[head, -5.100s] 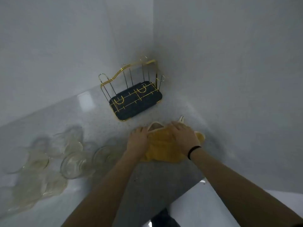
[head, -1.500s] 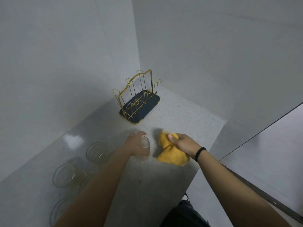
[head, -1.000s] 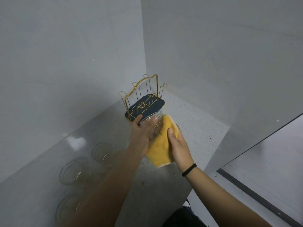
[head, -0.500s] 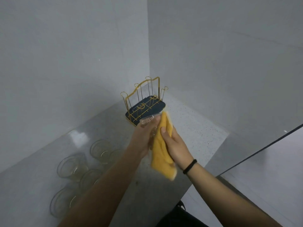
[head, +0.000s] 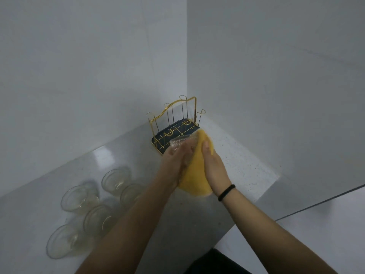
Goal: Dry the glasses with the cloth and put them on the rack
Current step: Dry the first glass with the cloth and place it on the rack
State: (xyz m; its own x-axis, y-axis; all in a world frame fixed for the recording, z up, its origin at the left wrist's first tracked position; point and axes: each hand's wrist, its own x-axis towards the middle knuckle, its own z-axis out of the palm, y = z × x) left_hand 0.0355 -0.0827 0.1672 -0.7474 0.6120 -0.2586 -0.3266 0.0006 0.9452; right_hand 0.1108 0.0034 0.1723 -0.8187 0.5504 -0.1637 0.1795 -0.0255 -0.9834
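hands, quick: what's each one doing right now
Left hand: closed, holding a glass.
Right hand: pressing the yellow cloth against the glass.

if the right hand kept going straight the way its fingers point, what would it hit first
Probably the gold wire rack in the corner. The right hand, pressing the yellow cloth to the glass, points that way; depth is unclear.
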